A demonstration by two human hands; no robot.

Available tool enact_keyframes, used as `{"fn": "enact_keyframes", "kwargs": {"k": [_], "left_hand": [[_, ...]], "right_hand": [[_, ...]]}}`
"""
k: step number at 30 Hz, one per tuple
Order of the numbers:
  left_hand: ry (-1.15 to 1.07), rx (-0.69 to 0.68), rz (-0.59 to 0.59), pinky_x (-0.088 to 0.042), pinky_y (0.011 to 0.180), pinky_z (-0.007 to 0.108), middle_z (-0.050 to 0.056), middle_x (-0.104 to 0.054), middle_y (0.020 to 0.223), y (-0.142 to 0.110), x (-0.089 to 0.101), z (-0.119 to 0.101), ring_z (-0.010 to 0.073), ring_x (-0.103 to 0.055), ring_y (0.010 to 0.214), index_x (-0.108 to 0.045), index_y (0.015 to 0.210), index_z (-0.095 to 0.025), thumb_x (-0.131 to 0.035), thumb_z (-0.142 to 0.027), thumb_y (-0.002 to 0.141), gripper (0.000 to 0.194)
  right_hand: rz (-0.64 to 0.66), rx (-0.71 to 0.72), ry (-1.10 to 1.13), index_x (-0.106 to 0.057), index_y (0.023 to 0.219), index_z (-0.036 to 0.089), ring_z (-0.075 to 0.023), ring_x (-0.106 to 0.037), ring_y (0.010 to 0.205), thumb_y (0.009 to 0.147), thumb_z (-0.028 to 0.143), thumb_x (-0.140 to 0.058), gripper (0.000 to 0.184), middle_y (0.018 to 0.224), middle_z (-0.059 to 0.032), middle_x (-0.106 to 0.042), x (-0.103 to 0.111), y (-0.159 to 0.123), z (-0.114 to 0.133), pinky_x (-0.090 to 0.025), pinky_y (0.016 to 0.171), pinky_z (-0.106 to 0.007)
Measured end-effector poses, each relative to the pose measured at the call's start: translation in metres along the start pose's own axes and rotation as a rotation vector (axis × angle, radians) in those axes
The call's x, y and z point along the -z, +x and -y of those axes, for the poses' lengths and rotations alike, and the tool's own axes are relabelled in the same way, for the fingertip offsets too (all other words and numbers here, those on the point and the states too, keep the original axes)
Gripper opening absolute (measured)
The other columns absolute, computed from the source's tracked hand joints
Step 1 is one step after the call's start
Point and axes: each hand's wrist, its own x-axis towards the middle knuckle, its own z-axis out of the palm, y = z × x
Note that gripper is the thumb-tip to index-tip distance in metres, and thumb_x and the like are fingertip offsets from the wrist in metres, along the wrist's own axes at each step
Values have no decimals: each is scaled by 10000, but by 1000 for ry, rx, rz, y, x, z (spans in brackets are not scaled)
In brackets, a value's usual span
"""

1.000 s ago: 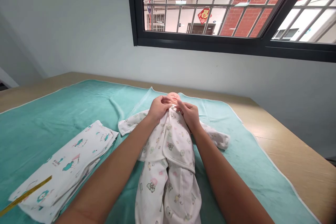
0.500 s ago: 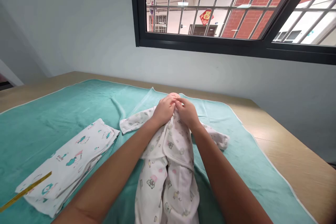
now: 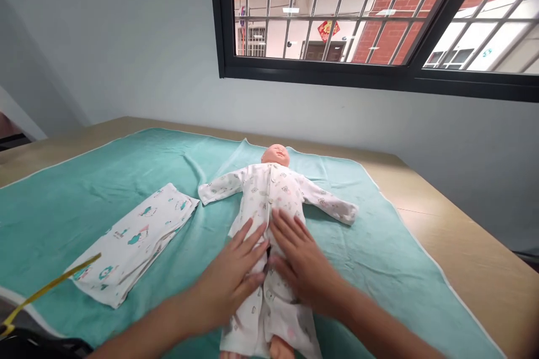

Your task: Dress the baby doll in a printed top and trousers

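Pink baby doll: lying centre of frame
White printed cloth outfit: on doll; likely light, soft; best held at cuffs
Left hand: flat, grasping nothing, over outfit
Right hand: same

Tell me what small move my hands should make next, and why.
Perhaps smooth the doll's printed clothes gently downward: your left hand and right hand are spread open over the lower front, either side of the middle, gripping nothing, and the cloth toward the legs looks creased.
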Motion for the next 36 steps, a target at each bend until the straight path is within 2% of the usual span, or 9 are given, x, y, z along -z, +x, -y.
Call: {"fn": "enact_keyframes", "kwargs": {"k": [5, 8, 11, 15, 19, 24, 29, 33, 36], "left_hand": [[-72, 31, -82, -391, 1166, 439, -54, -402, 1552, -53, 1, -11, 233, -374, 1444, -458, 1442, -449, -435, -355, 977, 475], [19, 79, -275, -431, 1125, 425, 11, -511, 1483, -45, 8, -2, 242, -485, 1356, -580, 1346, -358, -384, -302, 976, 422], [207, 173, -329, -458, 1056, 438, 84, -541, 1427, -21, 12, 9, 262, -516, 1285, -529, 1377, -251, -398, -229, 937, 459], [446, 296, -236, -474, 891, 411, 116, -627, 1188, 10, 15, 15, 274, -567, 1078, -620, 1152, -191, -444, -156, 881, 324], [534, 313, -230, -418, 718, 364, 110, -632, 955, 21, 10, 17, 267, -558, 895, -605, 841, -192, -427, -164, 894, 187], [284, 425, -308, -311, 596, 307, 44, -610, 784, 27, 5, 12, 195, -523, 678, -487, 717, -216, -436, -259, 912, 207], [-176, 471, -479, -281, 572, 272, -29, -474, 625, 31, 14, 12, 153, -435, 616, -348, 645, -216, -422, -316, 910, 293], [-484, 494, -498, -328, 574, 253, -41, -478, 652, 24, 21, 20, 148, -461, 635, -396, 675, -213, -426, -365, 906, 278], [-489, 476, -414, -368, 592, 249, -31, -532, 696, 19, 23, 20, 156, -508, 676, -469, 714, -206, -473, -423, 906, 289]], "right_hand": [[53, 30, 208, -404, 1496, 387, -255, -382, 1432, 938, 271, -568, 593, 1501, -3, -475, -2, -61, 29, -335, 1185, -489], [-85, -71, 280, -587, 1322, 404, -241, -559, 1290, 959, 249, -530, 399, 1355, -11, -625, 4, -64, 25, -492, 1059, -422], [-220, -203, 57, -566, 1312, 332, -273, -619, 1175, 960, 229, -468, 380, 1352, -75, -602, 9, -50, 13, -557, 870, -410], [-129, -339, -348, -579, 1110, 236, -244, -647, 861, 872, 117, -448, 296, 1163, -105, -627, 8, -28, -3, -381, 499, -309], [2, -459, -363, -523, 815, 223, -205, -582, 690, 867, 112, -449, 144, 864, -58, -622, -1, -22, -11, -250, 508, -305], [-81, -596, 286, -561, 773, 221, -209, -595, 732, 933, 253, -411, 222, 808, -39, -665, -4, -17, -8, -375, 611, -297], [-257, -791, 1025, -660, 945, 235, -206, -596, 719, 887, 362, -500, 212, 851, -38, -684, 3, -14, -7, -435, 577, -283], [-327, -826, 1236, -673, 1037, 253, -204, -622, 763, 864, 398, -598, 238, 951, -56, -698, 2, -21, -11, -459, 578, -273], [-298, -811, 1237, -641, 1130, 270, -236, -655, 893, 860, 435, -639, 317, 1104, -70, -693, 0, -24, -12, -508, 650, -296]]}}
